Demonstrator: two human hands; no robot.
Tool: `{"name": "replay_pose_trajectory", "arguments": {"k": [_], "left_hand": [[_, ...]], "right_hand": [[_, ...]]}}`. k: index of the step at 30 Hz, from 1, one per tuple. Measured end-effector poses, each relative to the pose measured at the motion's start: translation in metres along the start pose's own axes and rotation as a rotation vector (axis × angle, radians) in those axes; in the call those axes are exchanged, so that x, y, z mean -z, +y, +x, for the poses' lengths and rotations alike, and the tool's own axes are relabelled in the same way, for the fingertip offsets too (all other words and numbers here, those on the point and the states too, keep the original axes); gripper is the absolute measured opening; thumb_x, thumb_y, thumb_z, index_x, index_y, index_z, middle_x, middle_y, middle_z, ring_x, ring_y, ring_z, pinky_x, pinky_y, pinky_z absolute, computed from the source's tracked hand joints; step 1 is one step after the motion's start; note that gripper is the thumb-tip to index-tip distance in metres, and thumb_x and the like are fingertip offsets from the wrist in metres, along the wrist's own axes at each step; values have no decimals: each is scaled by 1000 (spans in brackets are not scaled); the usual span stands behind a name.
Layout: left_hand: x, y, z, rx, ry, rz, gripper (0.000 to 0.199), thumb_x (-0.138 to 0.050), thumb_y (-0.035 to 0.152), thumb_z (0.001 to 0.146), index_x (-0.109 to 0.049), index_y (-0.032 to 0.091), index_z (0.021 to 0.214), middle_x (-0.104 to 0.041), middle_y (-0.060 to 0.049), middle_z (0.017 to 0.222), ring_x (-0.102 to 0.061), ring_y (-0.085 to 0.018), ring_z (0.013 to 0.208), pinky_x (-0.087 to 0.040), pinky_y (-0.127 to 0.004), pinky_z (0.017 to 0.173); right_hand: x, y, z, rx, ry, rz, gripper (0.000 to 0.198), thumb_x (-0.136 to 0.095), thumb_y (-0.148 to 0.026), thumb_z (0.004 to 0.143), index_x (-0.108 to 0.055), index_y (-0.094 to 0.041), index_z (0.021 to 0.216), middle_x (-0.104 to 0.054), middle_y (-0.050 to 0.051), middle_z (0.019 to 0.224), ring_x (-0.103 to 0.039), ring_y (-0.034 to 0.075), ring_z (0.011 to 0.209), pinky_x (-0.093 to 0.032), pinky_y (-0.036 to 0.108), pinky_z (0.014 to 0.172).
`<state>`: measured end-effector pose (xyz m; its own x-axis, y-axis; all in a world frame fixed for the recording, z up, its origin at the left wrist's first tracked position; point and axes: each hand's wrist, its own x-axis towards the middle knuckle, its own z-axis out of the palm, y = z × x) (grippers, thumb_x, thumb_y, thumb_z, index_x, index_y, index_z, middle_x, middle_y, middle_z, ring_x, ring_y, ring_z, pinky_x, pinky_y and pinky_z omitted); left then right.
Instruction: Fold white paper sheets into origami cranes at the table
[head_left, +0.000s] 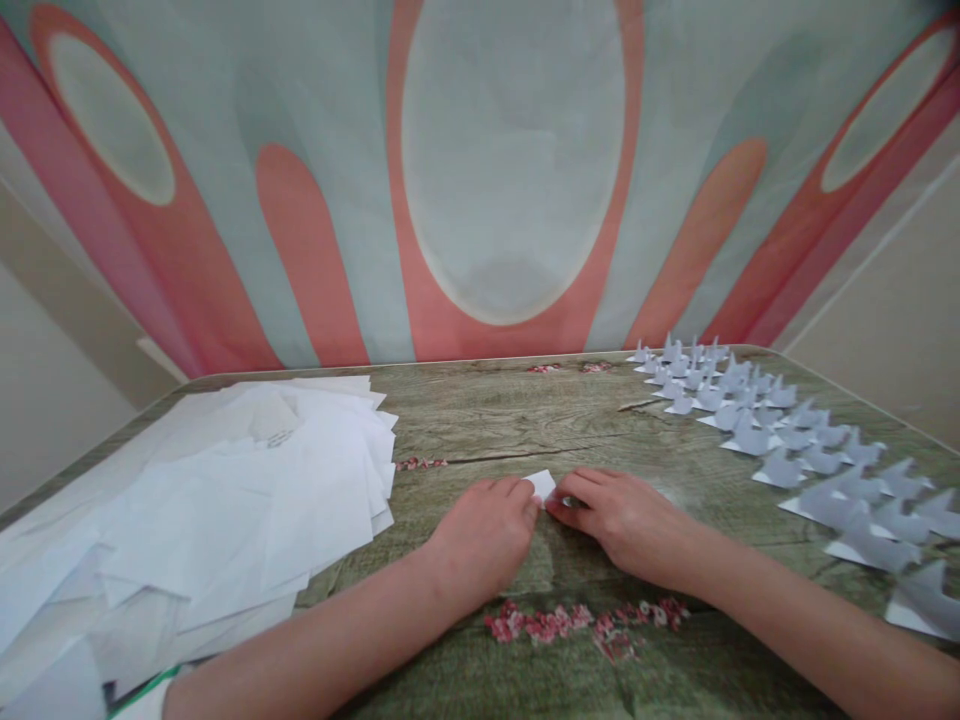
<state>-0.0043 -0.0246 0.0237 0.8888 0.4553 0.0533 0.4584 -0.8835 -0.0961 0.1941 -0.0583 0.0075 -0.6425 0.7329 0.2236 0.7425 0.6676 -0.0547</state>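
Observation:
A small folded piece of white paper (pixel 541 484) lies between my two hands at the middle of the table. My left hand (pixel 484 525) grips its left side, the fingers curled and pressed together. From the other side, my right hand (pixel 611 515) pinches the paper's right edge between thumb and fingers. Parts of the paper are hidden behind the fingertips, so its full shape does not show. Both forearms rest low over the tabletop, one from each side.
A wide, loose pile of white paper sheets (pixel 247 500) covers the table's left side. Rows of folded white paper birds (pixel 817 455) stand along the right. The wood-patterned table (pixel 480 420) carries printed pink flowers. A coral and grey-green patterned backdrop (pixel 510 340) rises behind its far edge.

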Motion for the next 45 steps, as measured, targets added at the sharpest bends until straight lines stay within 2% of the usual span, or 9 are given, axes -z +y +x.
{"name": "replay_pose_trajectory", "arguments": {"k": [5, 12, 17, 22, 26, 30, 33, 39, 45], "left_hand": [[0, -3, -1, -7, 15, 15, 23, -41, 14, 88, -56, 14, 105, -60, -9, 103, -51, -23, 104, -40, -37, 86], [4, -8, -2, 7, 2, 51, 28, -43, 20, 88, -56, 19, 113, -57, -10, 115, -44, -26, 116, -35, -41, 93], [8, -9, -5, 28, -38, 65, 29, -43, 17, 86, -59, 15, 111, -58, -12, 114, -41, -27, 119, -34, -42, 95], [11, -9, -6, 35, -65, 71, 29, -43, 17, 87, -58, 14, 112, -57, -12, 117, -41, -26, 120, -35, -41, 95], [7, -6, -5, 27, -74, 101, 31, -44, 16, 86, -58, 11, 113, -58, -13, 116, -43, -26, 119, -38, -39, 94], [-1, 0, -4, -24, -66, 196, 30, -46, 11, 82, -61, 7, 108, -56, -17, 118, -48, -27, 114, -40, -37, 92], [-5, 4, -4, -31, -39, 233, 28, -47, 10, 80, -64, 6, 102, -57, -18, 116, -51, -28, 109, -41, -38, 91], [-9, 3, -4, -4, 13, 183, 29, -43, 8, 82, -61, 5, 104, -61, -17, 107, -55, -27, 103, -45, -37, 86], [-15, -1, -4, 39, 50, 113, 35, -43, 6, 80, -56, 5, 113, -58, -16, 115, -53, -26, 107, -43, -38, 91]], "right_hand": [[1, 2, 0, 18, -16, -72, 25, -39, -19, 91, -64, -18, 91, -59, 6, 84, -52, 19, 79, -41, 32, 69], [0, 8, -5, 25, -54, -84, 23, -41, -19, 91, -63, -19, 99, -61, 6, 91, -54, 20, 85, -41, 34, 75], [5, 9, -5, 34, -44, -37, 27, -38, -20, 92, -64, -18, 98, -62, 7, 91, -54, 19, 83, -41, 33, 73], [2, 12, -8, 4, 22, 65, 26, -41, -20, 91, -66, -18, 90, -63, 7, 89, -56, 18, 82, -43, 32, 74], [-7, 19, -8, -66, 141, 220, 29, -41, -11, 87, -67, -22, 87, -63, 4, 101, -56, 18, 91, -45, 33, 81], [-16, 19, 1, -231, 272, 370, 38, -38, -9, 86, -53, -20, 119, -56, 7, 118, -51, 17, 106, -42, 34, 92], [-20, 13, 9, -240, 199, 369, 46, -45, -18, 86, -39, -18, 132, -53, 10, 122, -45, 21, 113, -37, 42, 97], [-19, 4, 12, -240, 225, 446, 39, -44, -14, 86, -44, -20, 125, -57, 9, 114, -47, 21, 103, -40, 40, 91], [-17, 5, 11, -428, 252, 630, 30, -48, -10, 81, -54, -19, 109, -59, 4, 90, -54, 15, 79, -45, 30, 73]]}}
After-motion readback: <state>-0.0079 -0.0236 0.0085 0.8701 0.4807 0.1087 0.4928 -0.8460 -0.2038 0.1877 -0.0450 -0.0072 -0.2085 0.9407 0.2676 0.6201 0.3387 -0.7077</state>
